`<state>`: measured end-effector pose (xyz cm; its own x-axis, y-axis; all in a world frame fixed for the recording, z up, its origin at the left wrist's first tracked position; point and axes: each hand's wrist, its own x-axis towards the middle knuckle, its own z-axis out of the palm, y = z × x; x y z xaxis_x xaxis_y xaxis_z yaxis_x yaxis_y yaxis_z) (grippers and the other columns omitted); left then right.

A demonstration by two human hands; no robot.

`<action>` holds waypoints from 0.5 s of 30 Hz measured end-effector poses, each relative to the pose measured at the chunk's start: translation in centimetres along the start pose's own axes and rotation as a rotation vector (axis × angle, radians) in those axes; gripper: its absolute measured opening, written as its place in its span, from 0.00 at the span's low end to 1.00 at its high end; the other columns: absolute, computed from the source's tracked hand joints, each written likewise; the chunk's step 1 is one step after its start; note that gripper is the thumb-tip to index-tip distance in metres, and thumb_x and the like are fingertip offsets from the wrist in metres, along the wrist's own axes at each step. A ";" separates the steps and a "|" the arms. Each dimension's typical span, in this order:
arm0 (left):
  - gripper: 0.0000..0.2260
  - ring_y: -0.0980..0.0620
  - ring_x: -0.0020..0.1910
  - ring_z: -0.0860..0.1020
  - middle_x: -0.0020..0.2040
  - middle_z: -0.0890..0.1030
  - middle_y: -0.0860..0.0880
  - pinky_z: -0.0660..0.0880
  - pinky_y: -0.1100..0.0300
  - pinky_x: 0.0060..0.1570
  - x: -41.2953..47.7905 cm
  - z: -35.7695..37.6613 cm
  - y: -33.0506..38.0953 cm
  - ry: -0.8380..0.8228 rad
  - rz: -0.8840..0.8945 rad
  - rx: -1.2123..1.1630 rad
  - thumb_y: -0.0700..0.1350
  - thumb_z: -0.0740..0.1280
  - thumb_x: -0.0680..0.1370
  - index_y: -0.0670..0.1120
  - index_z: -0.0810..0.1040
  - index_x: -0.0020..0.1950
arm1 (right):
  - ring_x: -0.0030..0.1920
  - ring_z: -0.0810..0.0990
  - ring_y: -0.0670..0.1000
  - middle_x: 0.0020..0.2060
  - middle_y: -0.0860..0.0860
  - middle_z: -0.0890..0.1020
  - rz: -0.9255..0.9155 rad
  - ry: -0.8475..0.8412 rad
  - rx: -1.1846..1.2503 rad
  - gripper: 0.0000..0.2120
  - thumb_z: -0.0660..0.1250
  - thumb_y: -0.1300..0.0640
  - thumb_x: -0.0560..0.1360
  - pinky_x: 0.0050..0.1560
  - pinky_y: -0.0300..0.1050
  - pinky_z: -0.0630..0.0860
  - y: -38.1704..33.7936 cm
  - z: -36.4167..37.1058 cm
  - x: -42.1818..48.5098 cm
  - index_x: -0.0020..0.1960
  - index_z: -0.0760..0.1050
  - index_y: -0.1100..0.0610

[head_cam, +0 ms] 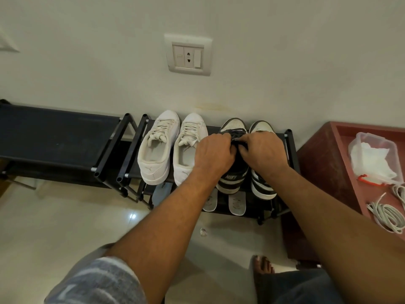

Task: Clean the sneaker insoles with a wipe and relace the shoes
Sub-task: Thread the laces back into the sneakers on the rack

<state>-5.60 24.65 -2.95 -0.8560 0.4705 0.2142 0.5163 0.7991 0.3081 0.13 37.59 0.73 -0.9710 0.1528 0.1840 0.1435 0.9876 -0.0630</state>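
Note:
Two pairs of sneakers stand toes to the wall on a black shoe rack (pixel 291 150). The white pair (pixel 155 150) is on the left, laced. The black-and-white pair is on the right. My left hand (pixel 213 155) and my right hand (pixel 263 153) meet over the left black-and-white sneaker (pixel 233 178), fingers pinched on its dark lace at the tongue. The second black-and-white sneaker (pixel 262 189) lies partly under my right wrist. Pale insoles (pixel 236 204) rest on the rack's lower shelf.
A red-brown side table (pixel 324 163) at the right carries a clear plastic box of white wipes (pixel 372 156) and coiled white laces (pixel 388 216). Another black rack (pixel 54 137) stands at the left. A wall socket (pixel 188 54) is above. My bare foot (pixel 264 265) is on the tiled floor.

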 end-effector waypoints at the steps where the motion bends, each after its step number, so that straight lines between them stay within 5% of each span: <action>1: 0.11 0.41 0.46 0.82 0.47 0.85 0.45 0.67 0.52 0.39 0.0 -0.1 0.0 0.000 0.000 -0.004 0.52 0.64 0.82 0.46 0.79 0.51 | 0.38 0.83 0.58 0.36 0.53 0.85 -0.011 -0.007 0.007 0.11 0.67 0.50 0.77 0.41 0.51 0.79 0.1 0.0 0.0 0.50 0.87 0.50; 5: 0.12 0.43 0.48 0.83 0.47 0.85 0.48 0.70 0.54 0.41 0.3 -1.5 -0.9 -0.057 0.051 -0.039 0.55 0.68 0.79 0.49 0.82 0.54 | 0.43 0.82 0.55 0.38 0.47 0.84 -0.049 -0.053 -0.012 0.13 0.66 0.44 0.73 0.54 0.53 0.74 0.7 -1.0 -0.1 0.52 0.85 0.46; 10: 0.23 0.49 0.58 0.83 0.57 0.87 0.53 0.79 0.51 0.55 0.5 -6.6 -6.6 -0.068 0.069 -0.077 0.65 0.72 0.77 0.58 0.82 0.68 | 0.57 0.82 0.53 0.53 0.44 0.87 -0.076 0.079 0.138 0.22 0.64 0.38 0.73 0.60 0.56 0.72 -1.2 -2.5 1.3 0.61 0.83 0.46; 15: 0.23 0.45 0.56 0.82 0.54 0.87 0.51 0.77 0.49 0.53 -0.5 -8.6 -12.0 -0.017 -0.013 0.071 0.62 0.76 0.74 0.60 0.83 0.68 | 0.53 0.84 0.54 0.51 0.47 0.87 -0.149 -0.050 0.108 0.27 0.67 0.30 0.72 0.57 0.54 0.77 -7.3 -0.3 3.4 0.64 0.82 0.45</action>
<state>-11.13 11.56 1.21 -0.8632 0.4658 0.1948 0.5026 0.8294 0.2439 -4.17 30.88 2.11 -0.9886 0.0008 0.1502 -0.0212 0.9893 -0.1447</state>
